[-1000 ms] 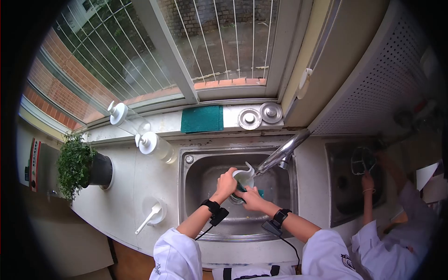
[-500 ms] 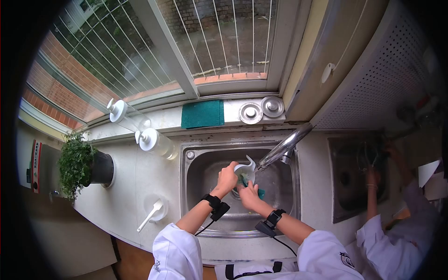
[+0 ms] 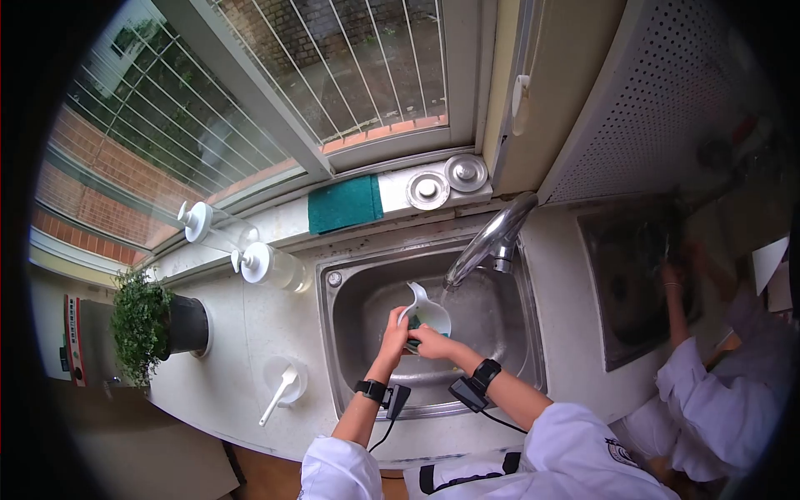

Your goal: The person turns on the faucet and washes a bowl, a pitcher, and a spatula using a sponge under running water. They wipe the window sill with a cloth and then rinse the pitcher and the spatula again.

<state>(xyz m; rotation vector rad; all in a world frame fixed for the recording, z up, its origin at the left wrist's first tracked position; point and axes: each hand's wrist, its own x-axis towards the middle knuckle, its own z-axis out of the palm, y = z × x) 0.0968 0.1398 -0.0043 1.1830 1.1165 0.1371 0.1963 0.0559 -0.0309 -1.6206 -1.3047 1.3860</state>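
Over the steel sink [image 3: 358,367], my left hand [image 3: 395,337] grips a white cup [image 3: 437,315] by its handle side. My right hand [image 3: 437,342] has its fingers closed at the cup's opening on a green cloth [image 3: 414,327], of which only small parts show. The cup is tilted, its curved handle pointing up and to the left. Just behind the cup is the spout of the chrome faucet [image 3: 492,239]; a thin stream of water seems to fall from it.
Two pump bottles [image 3: 271,267] [image 3: 218,227] and a potted plant [image 3: 185,323] stand left. A bowl [image 3: 293,389] holds a white spoon [image 3: 278,395]. Green cloth [image 3: 345,204] and metal strainers [image 3: 427,191] [image 3: 466,172] lie on the sill. Right, another person's hand [image 3: 672,275] is over a second sink [image 3: 612,333].
The view has turned and shifted. Both hands and the cup have moved away from the faucet, toward the left of the sink, and the cup's handle now points more to the left.
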